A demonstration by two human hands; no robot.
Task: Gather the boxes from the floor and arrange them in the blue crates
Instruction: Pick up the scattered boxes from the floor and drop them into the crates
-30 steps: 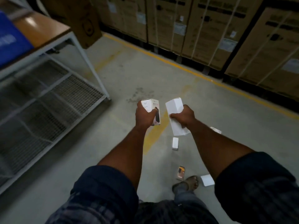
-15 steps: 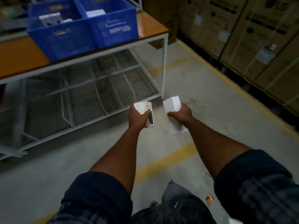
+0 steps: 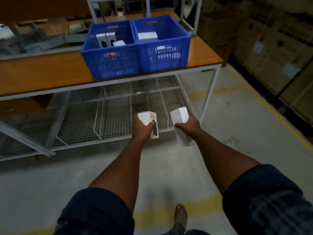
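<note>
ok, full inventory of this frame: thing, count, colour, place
blue crates: 2, blue, side by side on the table
crated boxes: at least 4, white or grey, three in the left crate, one in the right
table: 1, orange-brown top, white frame, ahead
wire shelf: 1, white mesh, under the table top
cartons: several, brown, stacked at right
floor: grey concrete, yellow lines
printed box: 1, white with dark print, in left grip
plain box: 1, white, in right grip
left grip: hand holding the printed box
right grip: hand holding the plain box
sleeves: 2, dark blue, bottom
foot: 1, bottom centre
</note>
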